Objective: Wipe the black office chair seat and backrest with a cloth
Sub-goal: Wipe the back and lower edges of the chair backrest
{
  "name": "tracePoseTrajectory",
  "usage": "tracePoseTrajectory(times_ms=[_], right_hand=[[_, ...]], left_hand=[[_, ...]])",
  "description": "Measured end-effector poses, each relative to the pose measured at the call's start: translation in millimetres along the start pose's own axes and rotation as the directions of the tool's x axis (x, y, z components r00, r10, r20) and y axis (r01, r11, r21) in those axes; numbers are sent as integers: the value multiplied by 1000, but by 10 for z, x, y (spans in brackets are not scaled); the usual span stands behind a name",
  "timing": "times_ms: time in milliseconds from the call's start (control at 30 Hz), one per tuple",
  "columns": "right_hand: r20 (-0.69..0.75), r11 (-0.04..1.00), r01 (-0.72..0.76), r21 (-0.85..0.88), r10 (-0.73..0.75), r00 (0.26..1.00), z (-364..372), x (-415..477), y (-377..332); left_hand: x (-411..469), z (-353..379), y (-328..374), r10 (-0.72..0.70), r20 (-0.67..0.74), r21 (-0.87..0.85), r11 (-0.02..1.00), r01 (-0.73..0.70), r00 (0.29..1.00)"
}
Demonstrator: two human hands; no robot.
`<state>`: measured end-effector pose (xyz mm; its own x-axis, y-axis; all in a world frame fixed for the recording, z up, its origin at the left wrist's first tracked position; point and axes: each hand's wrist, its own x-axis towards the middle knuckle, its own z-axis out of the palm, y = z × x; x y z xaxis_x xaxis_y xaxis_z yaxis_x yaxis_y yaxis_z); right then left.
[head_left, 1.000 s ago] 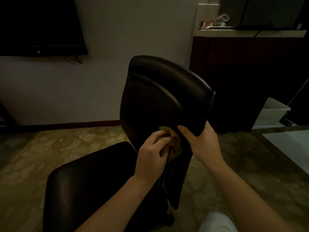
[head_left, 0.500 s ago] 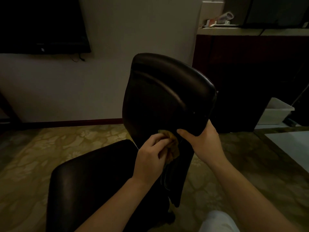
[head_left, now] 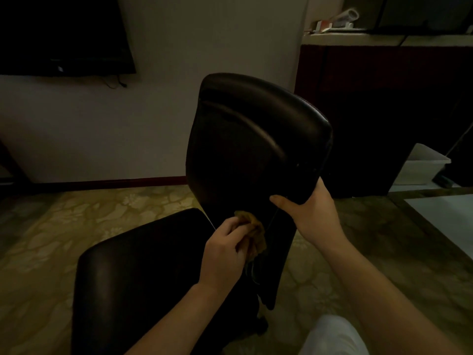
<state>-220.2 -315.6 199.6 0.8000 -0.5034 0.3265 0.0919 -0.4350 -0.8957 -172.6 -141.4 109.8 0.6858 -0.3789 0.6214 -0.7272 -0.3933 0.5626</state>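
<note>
Both hands work at the backrest [head_left: 256, 149]: the right hand [head_left: 311, 208] stays clamped on its lower right edge, while the left hand [head_left: 225, 252], closed around the cloth [head_left: 253, 231], has slid down toward its base beside the seat [head_left: 140, 272], suggesting wiping continues.

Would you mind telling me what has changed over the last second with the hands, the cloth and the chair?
Little has changed: the left hand and its yellow cloth slid slightly down the lower backrest. Nothing was taken up or released. The right hand still grips the backrest's lower right edge, and the seat is untouched.
</note>
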Motion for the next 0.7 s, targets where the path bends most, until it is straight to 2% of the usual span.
tracePoseTrajectory(times_ms=[233,500,700], right_hand=[[-13,1000,13,6,-13,1000,-6,-17,8],[1,1000,7,20,-7,1000,5,-58,71],[-3,1000,-4,16,4,1000,32,-44,62]], left_hand=[[345,-47,225,85,-47,-10,996,-85,995],[-298,104,-99,-33,20,-29,999,34,999],[-32,-31,-13,-6,32,23,1000,6,999]])
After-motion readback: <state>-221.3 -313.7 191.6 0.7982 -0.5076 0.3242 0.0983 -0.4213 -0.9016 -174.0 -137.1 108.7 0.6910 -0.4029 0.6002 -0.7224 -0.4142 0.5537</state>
